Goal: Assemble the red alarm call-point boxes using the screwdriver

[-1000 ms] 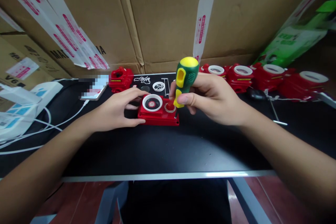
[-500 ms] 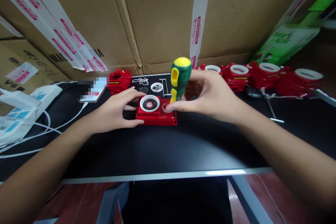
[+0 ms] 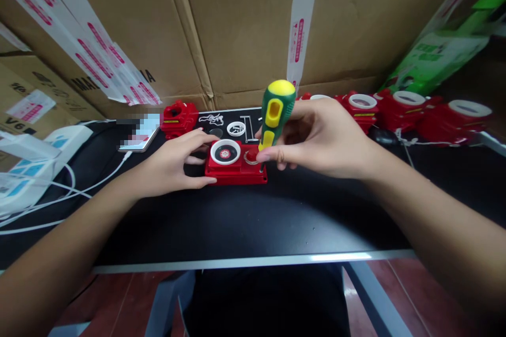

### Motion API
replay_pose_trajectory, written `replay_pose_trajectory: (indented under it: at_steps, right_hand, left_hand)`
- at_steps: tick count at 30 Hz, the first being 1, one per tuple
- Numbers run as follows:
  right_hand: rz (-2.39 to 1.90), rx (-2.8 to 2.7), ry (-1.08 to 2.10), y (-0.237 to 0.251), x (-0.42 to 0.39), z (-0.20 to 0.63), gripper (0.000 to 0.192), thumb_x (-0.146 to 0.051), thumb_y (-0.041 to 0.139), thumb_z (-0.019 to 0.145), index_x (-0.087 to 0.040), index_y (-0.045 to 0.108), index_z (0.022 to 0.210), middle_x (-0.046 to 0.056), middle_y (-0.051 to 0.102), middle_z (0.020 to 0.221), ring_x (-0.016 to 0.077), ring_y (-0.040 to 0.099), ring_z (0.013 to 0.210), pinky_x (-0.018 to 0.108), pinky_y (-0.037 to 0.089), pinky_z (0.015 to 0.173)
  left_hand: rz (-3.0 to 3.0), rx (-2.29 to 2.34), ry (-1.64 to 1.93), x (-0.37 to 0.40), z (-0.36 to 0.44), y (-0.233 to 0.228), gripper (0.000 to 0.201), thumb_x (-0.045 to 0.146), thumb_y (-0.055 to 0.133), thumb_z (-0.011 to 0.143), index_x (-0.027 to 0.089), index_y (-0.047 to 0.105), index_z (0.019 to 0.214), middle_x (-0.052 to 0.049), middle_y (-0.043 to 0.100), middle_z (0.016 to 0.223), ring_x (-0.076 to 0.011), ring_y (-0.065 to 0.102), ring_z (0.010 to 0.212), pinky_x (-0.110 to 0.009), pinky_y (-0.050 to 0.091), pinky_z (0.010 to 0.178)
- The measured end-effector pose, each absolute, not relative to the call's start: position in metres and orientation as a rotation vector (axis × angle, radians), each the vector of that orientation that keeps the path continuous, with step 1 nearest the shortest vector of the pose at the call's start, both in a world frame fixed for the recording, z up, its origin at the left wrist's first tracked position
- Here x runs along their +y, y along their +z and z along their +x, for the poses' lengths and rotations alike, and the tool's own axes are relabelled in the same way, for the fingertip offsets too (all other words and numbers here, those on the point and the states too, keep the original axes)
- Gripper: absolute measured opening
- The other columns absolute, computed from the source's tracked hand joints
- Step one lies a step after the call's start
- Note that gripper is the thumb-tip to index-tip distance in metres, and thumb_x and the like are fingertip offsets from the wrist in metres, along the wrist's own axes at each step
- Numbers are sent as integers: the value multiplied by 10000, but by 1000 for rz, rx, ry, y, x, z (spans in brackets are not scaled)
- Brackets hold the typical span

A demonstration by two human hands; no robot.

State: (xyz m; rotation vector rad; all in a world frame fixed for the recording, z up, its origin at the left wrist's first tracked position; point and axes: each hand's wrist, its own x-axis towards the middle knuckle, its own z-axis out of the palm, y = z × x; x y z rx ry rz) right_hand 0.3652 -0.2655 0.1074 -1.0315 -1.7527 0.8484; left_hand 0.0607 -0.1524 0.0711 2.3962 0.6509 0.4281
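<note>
A flat red plastic unit (image 3: 236,169) with a white ring and a round red button lies on the black table (image 3: 253,221). My left hand (image 3: 174,164) presses on its left side, fingers spread over the edge. My right hand (image 3: 316,139) grips a green and yellow screwdriver (image 3: 276,113), held upright. Its tip stands at the unit's right front corner, beside the red button.
Several finished red units (image 3: 403,110) line the back right. One more red unit (image 3: 179,117), a phone (image 3: 140,137) and small parts on a black mat (image 3: 237,127) lie behind. White power strips and cables (image 3: 35,168) fill the left. Cardboard boxes wall the back.
My right hand has shifted its grip around the screwdriver handle, which turned and leans slightly more to the right. My left hand and the red unit stayed put.
</note>
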Motion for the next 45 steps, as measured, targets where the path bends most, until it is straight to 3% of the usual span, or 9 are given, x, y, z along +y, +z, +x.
replay_pose_trajectory:
  at_steps: [4,8,14,19,22,30,40,45]
  right_hand:
    - [-969,-1775,1015,110,-264,369,391,-475,941,842,-181,688,891,-13,701,687,155,697,550,270,512,441]
    - [-976,-1805,961,108,-261,371,393,-498,895,893,-191,653,931,-4,738,781,130,675,532,253,431,416]
    - [-1242,-1917,296,101,-256,367,460,-564,845,918,-207,572,820,2,650,733,138,580,595,286,399,539]
    - [-1405,-1953,50,99,-255,360,625,-597,752,971,-233,379,627,-47,424,544,102,338,503,321,255,554]
    - [-1436,-1934,33,98,-257,356,666,-573,701,998,-238,302,582,-59,320,496,97,252,484,338,205,552]
    - [-1406,-1955,49,97,-255,359,615,-503,632,1005,-246,288,565,-58,286,484,97,228,477,354,184,545]
    - [-1353,-2076,221,100,-257,366,626,-593,597,1034,-262,320,581,-58,305,485,101,255,456,359,201,546]
    - [-1174,-2193,334,99,-259,366,637,-619,567,1084,-249,305,636,-67,291,567,100,256,513,346,225,578]
  left_hand:
    - [2409,634,422,-149,59,70,693,456,903,869,289,624,1481,-92,612,1394,-326,697,1296,-521,719,1049]
    - [2405,664,442,-148,59,71,683,483,909,861,289,634,1455,-85,619,1352,-318,714,1266,-522,714,1056]
    - [2366,747,496,-149,60,70,715,548,933,808,269,648,1402,-87,623,1327,-310,763,1165,-519,746,977]
    - [2426,752,526,-154,62,69,718,554,931,812,263,640,1401,-81,631,1280,-290,767,1110,-500,754,958]
    - [2473,716,534,-157,64,69,705,554,925,826,249,637,1393,-72,636,1248,-278,758,1109,-466,755,956]
    - [2490,686,549,-157,65,69,681,555,903,844,242,648,1393,-87,657,1286,-290,749,1132,-490,743,985]
    - [2531,647,477,-152,63,73,739,577,879,886,240,633,1496,-106,708,1386,-290,780,1154,-457,705,1050]
    - [2478,648,411,-148,59,74,806,560,879,894,262,575,1578,-112,681,1538,-329,742,1313,-492,640,1162]
